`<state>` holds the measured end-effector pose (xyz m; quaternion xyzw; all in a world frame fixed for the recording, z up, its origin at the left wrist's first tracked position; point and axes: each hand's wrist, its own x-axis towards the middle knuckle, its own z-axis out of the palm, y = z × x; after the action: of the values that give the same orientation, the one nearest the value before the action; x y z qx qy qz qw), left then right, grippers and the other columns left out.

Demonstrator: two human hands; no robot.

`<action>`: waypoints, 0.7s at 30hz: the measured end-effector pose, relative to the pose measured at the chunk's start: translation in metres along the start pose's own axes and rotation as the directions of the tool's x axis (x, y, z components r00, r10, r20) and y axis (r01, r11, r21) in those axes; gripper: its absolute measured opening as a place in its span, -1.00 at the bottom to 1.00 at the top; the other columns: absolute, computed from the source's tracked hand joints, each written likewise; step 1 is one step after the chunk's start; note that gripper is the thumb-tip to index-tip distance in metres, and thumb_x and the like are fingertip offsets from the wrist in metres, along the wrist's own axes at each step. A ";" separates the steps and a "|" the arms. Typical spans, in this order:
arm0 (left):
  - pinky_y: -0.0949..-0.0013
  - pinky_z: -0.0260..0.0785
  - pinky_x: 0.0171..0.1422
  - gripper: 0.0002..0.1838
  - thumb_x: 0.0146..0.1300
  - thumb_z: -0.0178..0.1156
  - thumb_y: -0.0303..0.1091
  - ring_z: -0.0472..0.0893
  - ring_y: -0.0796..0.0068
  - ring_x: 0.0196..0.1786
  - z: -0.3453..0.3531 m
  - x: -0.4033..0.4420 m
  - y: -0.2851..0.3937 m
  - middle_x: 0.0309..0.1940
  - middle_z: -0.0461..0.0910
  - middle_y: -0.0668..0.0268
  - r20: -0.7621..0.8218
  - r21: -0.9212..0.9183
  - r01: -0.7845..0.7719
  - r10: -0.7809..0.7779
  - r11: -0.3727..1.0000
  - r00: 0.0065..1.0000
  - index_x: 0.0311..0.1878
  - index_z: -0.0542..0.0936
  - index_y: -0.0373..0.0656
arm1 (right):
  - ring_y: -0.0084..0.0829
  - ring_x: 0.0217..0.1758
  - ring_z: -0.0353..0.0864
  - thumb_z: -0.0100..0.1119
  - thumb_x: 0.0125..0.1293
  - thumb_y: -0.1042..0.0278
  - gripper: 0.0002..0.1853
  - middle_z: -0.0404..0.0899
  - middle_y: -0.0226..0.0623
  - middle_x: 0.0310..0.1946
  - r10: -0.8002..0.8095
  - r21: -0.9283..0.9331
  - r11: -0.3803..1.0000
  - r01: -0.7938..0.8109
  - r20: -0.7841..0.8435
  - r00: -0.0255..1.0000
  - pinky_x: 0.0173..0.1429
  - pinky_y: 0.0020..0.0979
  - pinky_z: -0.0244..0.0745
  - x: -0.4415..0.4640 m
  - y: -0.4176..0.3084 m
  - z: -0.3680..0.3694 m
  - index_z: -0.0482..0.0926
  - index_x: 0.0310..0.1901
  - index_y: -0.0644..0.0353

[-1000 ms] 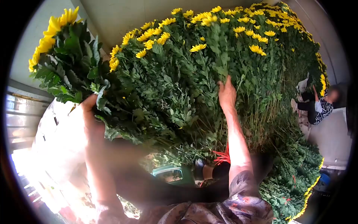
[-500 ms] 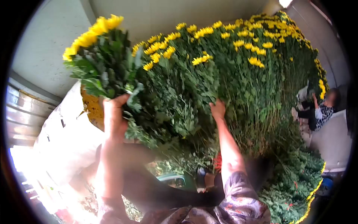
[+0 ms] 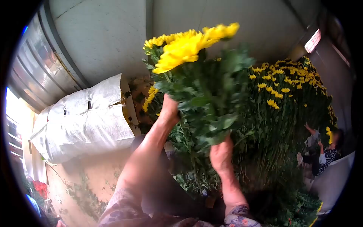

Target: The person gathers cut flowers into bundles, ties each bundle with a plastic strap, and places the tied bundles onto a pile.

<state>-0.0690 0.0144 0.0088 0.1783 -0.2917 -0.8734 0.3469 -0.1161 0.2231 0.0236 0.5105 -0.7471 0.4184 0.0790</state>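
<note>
A bunch of yellow chrysanthemums [image 3: 204,87] is held up in front of me, blooms at the top and leafy stems hanging down, slightly blurred. My left hand [image 3: 170,108] is closed around its left side, with the fingers partly hidden by leaves. Lower down, my right hand [image 3: 222,153] grips the stems from underneath, closed as well. Behind the bunch stands a long pile of upright yellow chrysanthemums [image 3: 280,125], partly covered by what I hold.
A white wrapped bundle [image 3: 89,117] lies at the left on the brown floor [image 3: 75,174], where leaf scraps are scattered. A grey wall [image 3: 102,38] rises behind the flowers. At the far right sits another person [image 3: 327,157] beside the pile.
The bunch in my left hand has moved right, in front of me. My right hand has come from the pile to the bunch's stems. My view has turned left, showing more of the white bundle.
</note>
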 end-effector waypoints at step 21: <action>0.32 0.43 -0.26 -0.80 0.24 0.09 -0.23 0.53 0.46 -0.37 0.006 -0.009 0.003 -0.36 0.55 0.35 -0.001 -0.060 0.166 -0.166 0.984 0.986 -0.20 0.55 -0.14 | -0.07 -0.21 0.58 -0.02 0.29 0.21 -0.72 0.57 -0.05 -0.25 0.243 -0.379 0.900 -0.217 0.023 0.970 -0.18 -0.10 0.46 -0.020 -0.021 0.069 0.53 -0.14 0.24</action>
<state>-0.0644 0.0212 0.0157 0.1942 -0.2487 -0.9070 0.2789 -0.0680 0.1854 -0.0196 0.4086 -0.8703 0.2569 0.0987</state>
